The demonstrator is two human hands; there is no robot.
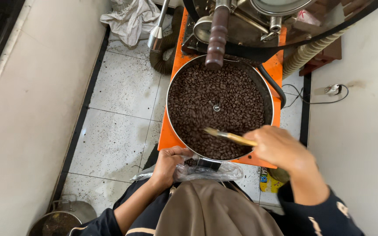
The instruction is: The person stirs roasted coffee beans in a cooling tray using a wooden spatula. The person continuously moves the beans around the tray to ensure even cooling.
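Observation:
A round metal cooling tray [169, 83] full of dark roasted coffee beans [232, 96] sits on an orange roaster base. My right hand [281, 148] grips a wooden-handled brush [230, 137] whose blurred bristle end lies over the beans near the tray's front. My left hand [168, 165] holds a clear plastic bag [208, 171] against the tray's front edge, by a dark outlet chute [208, 163].
The roaster's drum front and a dark wooden handle [216, 35] rise behind the tray. A ribbed hose [165, 48] and a crumpled white sack [130, 17] lie on the speckled tile floor at left. A metal pot [60, 220] stands bottom left. Walls close in on both sides.

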